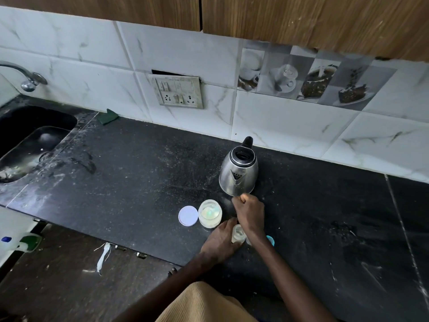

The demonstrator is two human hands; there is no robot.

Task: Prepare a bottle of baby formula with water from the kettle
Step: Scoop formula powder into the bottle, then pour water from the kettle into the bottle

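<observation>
We see a shiny steel kettle with a black handle standing up near the back edge of the counter, its spout toward us. In front of it stands an open clear jar of pale powder, its round white lid flat just to its left. The small clear bottle stands near the front edge, held by the left hand

We stand in a home kitchen: a black stone counter, sink with tap, marble-look wall tiles, wooden cabinets overhead.
</observation>
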